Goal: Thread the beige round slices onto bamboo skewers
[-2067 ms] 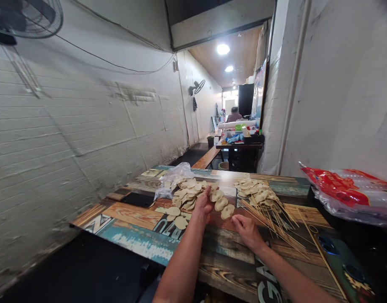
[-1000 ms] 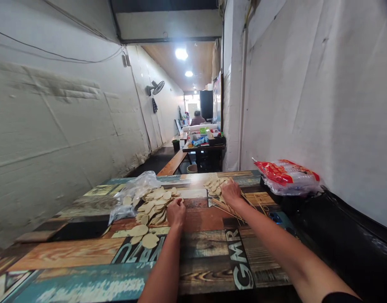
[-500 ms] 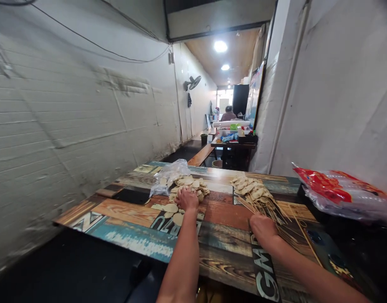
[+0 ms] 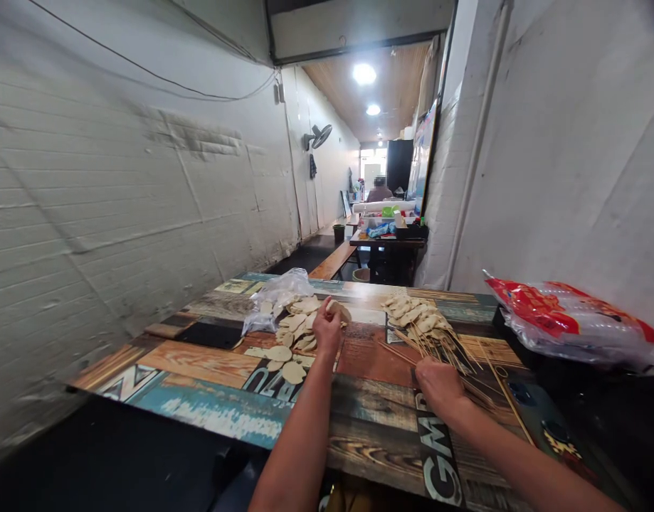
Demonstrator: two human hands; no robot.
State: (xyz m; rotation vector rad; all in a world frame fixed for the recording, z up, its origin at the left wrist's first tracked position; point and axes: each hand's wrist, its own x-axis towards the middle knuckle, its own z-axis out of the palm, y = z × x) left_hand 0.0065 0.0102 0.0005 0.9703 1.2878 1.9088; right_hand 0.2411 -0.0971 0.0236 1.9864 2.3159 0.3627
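My left hand (image 4: 327,326) is lifted a little above a loose pile of pale round slices (image 4: 294,331) and pinches one slice (image 4: 334,307) between its fingers. My right hand (image 4: 438,385) is curled shut at the near ends of a bundle of thin wooden skewers (image 4: 455,363); it seems to grip a skewer, though the fingers are hidden. The far tips of the skewers carry threaded pale slices (image 4: 412,314). All of this lies on a painted wooden plank table (image 4: 209,363).
A crumpled clear plastic bag (image 4: 276,295) lies behind the slice pile. A red and clear packet (image 4: 566,316) rests at the right against the wall. A phone (image 4: 545,423) lies near my right forearm. Far down the corridor a person sits behind a cluttered table (image 4: 391,238).
My left hand rose from the pile with one slice pinched in it. My right hand came back from the far skewered slices to the near ends of the skewers. The camera swung about.
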